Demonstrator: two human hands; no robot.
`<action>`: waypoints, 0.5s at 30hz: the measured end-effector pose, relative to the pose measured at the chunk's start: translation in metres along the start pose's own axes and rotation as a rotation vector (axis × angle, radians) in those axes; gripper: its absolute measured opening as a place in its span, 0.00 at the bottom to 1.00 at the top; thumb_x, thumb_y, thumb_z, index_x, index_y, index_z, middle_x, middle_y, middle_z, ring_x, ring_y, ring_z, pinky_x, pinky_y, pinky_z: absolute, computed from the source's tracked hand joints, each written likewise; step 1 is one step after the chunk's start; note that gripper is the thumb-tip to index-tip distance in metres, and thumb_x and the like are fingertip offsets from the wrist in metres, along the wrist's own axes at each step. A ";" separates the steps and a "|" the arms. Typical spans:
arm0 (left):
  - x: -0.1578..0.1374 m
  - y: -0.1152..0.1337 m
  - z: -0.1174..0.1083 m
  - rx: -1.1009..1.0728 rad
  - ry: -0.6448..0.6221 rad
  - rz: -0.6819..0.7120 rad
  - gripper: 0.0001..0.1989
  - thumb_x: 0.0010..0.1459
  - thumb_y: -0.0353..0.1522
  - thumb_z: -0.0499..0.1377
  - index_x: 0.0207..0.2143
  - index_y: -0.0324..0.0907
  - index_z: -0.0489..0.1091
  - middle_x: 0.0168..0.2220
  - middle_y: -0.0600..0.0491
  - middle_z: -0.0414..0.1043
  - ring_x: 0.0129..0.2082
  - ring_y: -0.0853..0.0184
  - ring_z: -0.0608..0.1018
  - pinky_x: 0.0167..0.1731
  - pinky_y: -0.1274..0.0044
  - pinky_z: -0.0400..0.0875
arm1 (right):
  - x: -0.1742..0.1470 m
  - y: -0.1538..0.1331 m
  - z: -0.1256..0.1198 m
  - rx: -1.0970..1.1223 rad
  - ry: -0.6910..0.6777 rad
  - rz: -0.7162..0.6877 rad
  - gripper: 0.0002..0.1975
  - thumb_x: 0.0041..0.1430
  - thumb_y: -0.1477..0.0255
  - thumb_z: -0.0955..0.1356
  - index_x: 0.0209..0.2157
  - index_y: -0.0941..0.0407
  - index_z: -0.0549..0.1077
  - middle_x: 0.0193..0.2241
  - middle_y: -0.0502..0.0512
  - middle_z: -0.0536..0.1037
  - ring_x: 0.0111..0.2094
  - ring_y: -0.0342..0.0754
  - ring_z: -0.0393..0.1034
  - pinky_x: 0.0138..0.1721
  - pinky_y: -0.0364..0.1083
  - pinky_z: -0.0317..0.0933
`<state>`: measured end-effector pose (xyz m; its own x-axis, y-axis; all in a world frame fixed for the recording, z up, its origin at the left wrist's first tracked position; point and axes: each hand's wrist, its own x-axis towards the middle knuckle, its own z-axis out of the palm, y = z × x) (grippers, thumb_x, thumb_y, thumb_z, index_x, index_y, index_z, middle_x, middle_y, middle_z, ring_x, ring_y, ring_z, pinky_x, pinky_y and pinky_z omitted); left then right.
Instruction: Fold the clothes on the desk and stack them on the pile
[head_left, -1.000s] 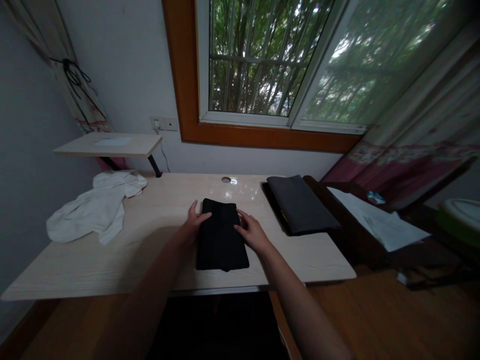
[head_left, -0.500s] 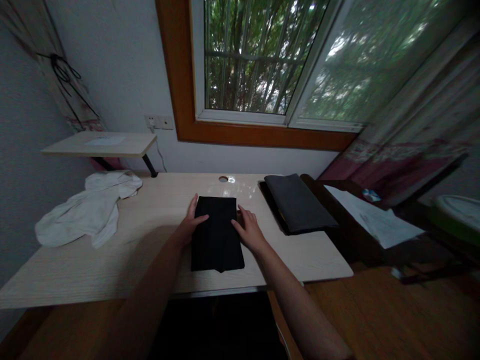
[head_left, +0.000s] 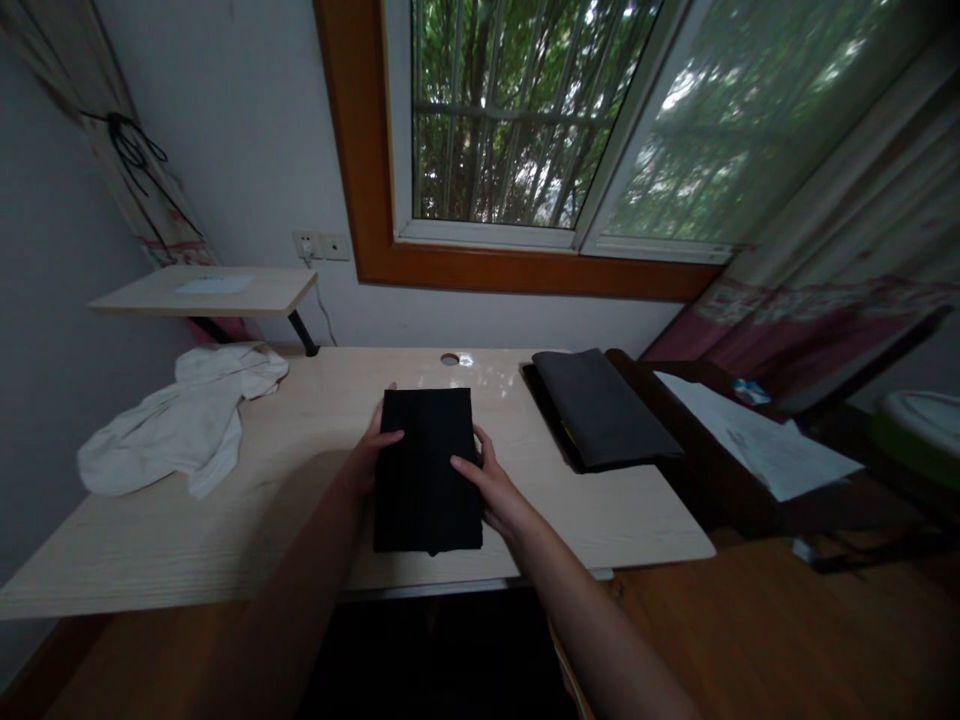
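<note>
A folded black cloth (head_left: pixel 428 475), flat and rectangular with a small tip poking out at its near edge, is between my two hands over the desk. My left hand (head_left: pixel 373 445) grips its left edge, thumb lying on top and the other fingers mostly hidden behind it. At the right edge, my right hand (head_left: pixel 491 480) clasps it with the thumb on top and fingers curled round the side. The cloth appears slightly raised; whether it still touches the desk is hard to tell.
A crumpled white cloth (head_left: pixel 176 415) lies on the left of the desk (head_left: pixel 300 540), by a small raised shelf (head_left: pixel 210 292). To the right rests a dark grey folder-like item (head_left: pixel 604 410). Beyond it, a paper sheet (head_left: pixel 754 435) lies on a dark surface.
Both hands have closed further round the edges of the black cloth. It has shifted slightly left and toward me, and seems lifted a little.
</note>
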<state>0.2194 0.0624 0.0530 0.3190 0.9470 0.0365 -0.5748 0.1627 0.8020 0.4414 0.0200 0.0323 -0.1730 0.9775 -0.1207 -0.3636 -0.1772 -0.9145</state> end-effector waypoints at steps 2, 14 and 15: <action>-0.001 0.001 0.000 -0.008 -0.015 -0.024 0.54 0.56 0.30 0.66 0.74 0.60 0.37 0.69 0.48 0.62 0.62 0.47 0.73 0.64 0.51 0.62 | 0.000 -0.003 0.001 0.073 -0.062 0.109 0.38 0.50 0.62 0.80 0.60 0.47 0.66 0.56 0.54 0.78 0.56 0.55 0.73 0.62 0.56 0.63; 0.015 -0.013 -0.006 -0.003 -0.003 -0.008 0.56 0.53 0.28 0.69 0.74 0.57 0.39 0.70 0.45 0.60 0.65 0.50 0.69 0.67 0.56 0.58 | 0.004 -0.040 -0.024 -0.180 -0.030 -0.006 0.23 0.53 0.59 0.77 0.49 0.52 0.78 0.45 0.52 0.83 0.45 0.55 0.78 0.51 0.53 0.69; 0.017 -0.015 -0.007 -0.020 0.003 -0.003 0.56 0.53 0.28 0.69 0.74 0.56 0.38 0.70 0.43 0.59 0.66 0.51 0.69 0.68 0.56 0.57 | 0.006 -0.054 -0.032 -0.250 -0.025 -0.027 0.22 0.53 0.60 0.77 0.48 0.52 0.78 0.44 0.52 0.83 0.44 0.54 0.78 0.50 0.53 0.69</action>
<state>0.2283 0.0784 0.0372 0.3186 0.9473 0.0320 -0.5886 0.1713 0.7900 0.4893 0.0392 0.0690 -0.1899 0.9778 -0.0884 -0.1311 -0.1145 -0.9847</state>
